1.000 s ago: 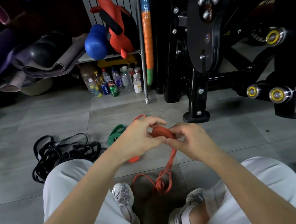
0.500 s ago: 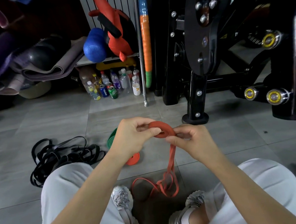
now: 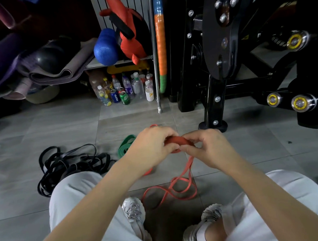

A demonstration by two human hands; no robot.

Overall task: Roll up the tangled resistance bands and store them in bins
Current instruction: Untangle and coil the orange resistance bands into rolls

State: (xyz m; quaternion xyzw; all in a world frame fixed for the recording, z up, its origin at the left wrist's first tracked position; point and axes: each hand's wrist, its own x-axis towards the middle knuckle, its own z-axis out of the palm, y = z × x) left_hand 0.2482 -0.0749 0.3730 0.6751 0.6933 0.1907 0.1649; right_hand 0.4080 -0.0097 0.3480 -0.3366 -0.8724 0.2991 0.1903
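**Winding on, coil tipped edge-on**

Tipped since half a second ago from an open ring facing up to an edge-on wad, and drawn in tighter between both hands. Grips the orange roll (image 3: 175,140) with the left hand (image 3: 152,148), fingers curled over its top. Pinches the near edge with the right hand (image 3: 209,149), thumb and fingers closed on it. Holds it in the air above the floor (image 3: 62,125), with the loose tail (image 3: 176,189) dropping from under the right hand to a looped heap beside the shoes (image 3: 133,210).

Looks light, soft and stretchy, flat like a strap, probably grippy rubber, and likely to spring open if released. Best pinched across the coil's flat faces with one hand, feeding the tail in just below the roll with the other under slight tension.

Leaves a black tangle (image 3: 68,162) on the floor to the left and a green band (image 3: 125,146) just behind the left hand. Shows no bin.

Reads "PEPSI" on a blue can (image 3: 115,96) at the back and a yellow "Y" on a white bottle (image 3: 149,91). Cannot read the green can (image 3: 124,97).
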